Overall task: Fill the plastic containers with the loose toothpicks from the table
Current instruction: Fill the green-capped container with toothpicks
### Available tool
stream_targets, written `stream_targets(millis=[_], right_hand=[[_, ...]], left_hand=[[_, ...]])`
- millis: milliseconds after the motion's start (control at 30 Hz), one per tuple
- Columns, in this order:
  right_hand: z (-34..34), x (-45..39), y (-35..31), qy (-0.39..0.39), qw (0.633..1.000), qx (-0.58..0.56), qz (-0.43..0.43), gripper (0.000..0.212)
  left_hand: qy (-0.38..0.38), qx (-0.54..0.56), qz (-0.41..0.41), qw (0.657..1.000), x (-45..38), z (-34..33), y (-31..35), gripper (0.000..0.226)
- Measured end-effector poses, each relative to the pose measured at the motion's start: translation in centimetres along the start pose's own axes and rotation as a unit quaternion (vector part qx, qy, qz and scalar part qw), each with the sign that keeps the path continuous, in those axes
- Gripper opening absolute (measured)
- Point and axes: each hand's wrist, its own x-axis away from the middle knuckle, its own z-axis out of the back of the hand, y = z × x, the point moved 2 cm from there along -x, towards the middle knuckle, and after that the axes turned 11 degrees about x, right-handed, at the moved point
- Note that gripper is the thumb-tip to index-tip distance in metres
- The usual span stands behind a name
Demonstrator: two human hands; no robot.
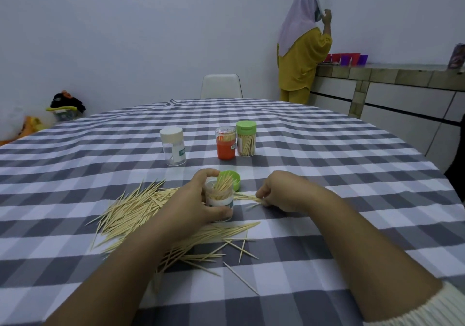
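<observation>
Grey-and-white checked tablecloth (302, 134) covers the table. Left hand (191, 205) grips the open container (219, 201), part-filled, upright. Right hand (281, 191), just right of the container, pinches a few toothpicks. Loose toothpicks (130, 210) lie left of and nearer than the container; three capped containers (208, 142) stand beyond.

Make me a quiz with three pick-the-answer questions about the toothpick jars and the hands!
1. Where is the green lid that is off its jar?
A. behind the open jar
B. on the chair
C. on the white-lid jar

2. How many closed jars stand further back?
A. one
B. three
C. five

3. What is the left hand doing?
A. lying flat
B. pointing up
C. holding the open jar

Answers: 1 A, it lies on the cloth just behind the jar. 2 B, white-lid jar, orange jar, green-lid jar. 3 C, its fingers wrap round the jar.
</observation>
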Motion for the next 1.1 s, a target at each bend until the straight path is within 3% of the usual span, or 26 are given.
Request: stream_targets(millis=[267,933,1100], right_hand=[[-0.5,-0.2,-1.9,0.028,0.999,-0.005,0.046,0.030],[-0.2,1.2,-3.2,-0.065,0.990,-0.064,0.110,0.028],[-1.1,1.4,-4.3,-0.091,0.989,0.004,0.120,0.069]], left_hand=[[0.002,-0.018,0.024,1.000,-0.2,1.7,-0.5,0.074],[0.006,-0.007,0.038,0.999,-0.3,3.3,-1.5,0.076],[0.007,-0.012,0.034,0.999,-0.4,3.2,-1.5,0.078]])
